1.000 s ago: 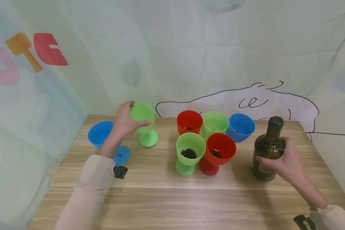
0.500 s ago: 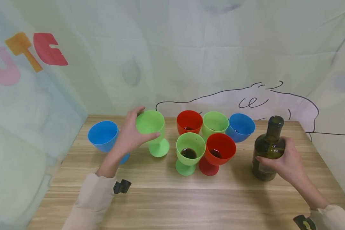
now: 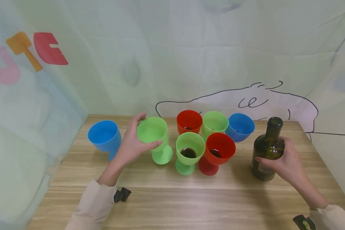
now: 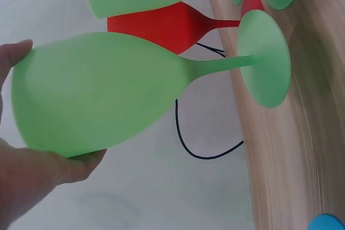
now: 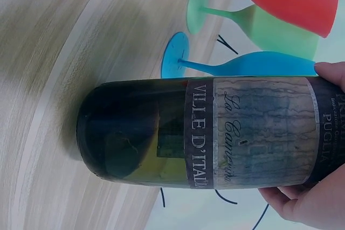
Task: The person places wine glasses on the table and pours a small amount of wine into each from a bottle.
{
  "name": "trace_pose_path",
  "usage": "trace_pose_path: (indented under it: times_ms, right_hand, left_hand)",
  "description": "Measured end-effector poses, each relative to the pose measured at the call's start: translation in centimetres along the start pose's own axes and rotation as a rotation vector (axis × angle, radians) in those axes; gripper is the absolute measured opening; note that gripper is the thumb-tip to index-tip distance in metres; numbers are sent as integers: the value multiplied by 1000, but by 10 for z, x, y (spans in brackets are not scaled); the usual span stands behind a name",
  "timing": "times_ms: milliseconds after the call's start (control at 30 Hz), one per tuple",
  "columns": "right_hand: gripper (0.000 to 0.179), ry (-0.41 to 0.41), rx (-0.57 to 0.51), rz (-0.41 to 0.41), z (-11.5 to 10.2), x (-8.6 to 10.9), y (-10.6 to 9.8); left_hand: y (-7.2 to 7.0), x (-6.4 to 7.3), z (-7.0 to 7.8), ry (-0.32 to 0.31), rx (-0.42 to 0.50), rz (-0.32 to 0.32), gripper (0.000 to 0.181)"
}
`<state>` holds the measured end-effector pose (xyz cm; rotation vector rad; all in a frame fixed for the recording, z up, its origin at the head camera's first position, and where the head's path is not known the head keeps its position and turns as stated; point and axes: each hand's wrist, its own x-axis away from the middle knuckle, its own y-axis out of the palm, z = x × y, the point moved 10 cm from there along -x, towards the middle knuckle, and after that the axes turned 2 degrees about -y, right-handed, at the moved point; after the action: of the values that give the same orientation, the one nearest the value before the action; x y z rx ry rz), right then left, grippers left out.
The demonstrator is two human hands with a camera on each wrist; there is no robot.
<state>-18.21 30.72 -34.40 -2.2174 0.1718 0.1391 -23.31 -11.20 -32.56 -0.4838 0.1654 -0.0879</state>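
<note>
My left hand (image 3: 132,142) grips a green plastic goblet (image 3: 153,132) round its bowl near the rim, thumb in front and fingers behind. This goblet is upright and I see no liquid in it; whether its foot touches the table cannot be told. My right hand (image 3: 290,161) holds a dark green wine bottle (image 3: 266,148) round its body; the bottle is upright at the table's right, its label (image 5: 264,133) showing in the right wrist view. Between the hands stand another green goblet (image 3: 190,147) and a red goblet (image 3: 221,148), both with dark liquid inside.
Behind these two are a red goblet (image 3: 189,121), a green goblet (image 3: 215,123) and a blue goblet (image 3: 241,126), near the back edge. Another blue goblet (image 3: 103,135) stands left of my left hand. A printed cloth (image 3: 175,57) hangs behind the wooden table (image 3: 184,204).
My left hand has brought the green goblet right and toward me, close to the front green goblet. The right hand and the bottle have stayed in place.
</note>
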Motion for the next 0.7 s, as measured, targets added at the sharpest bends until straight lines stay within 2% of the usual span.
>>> trace_pose_path:
  times_ms: [333,700]
  right_hand:
    - [89,10,-12,6,6,-2,-3]
    - [87,10,-36,7,8,-1,-4]
  left_hand:
    - [5,5,-3,6,-91,-2,94]
    - [10,9,1,42,-106,-5,90]
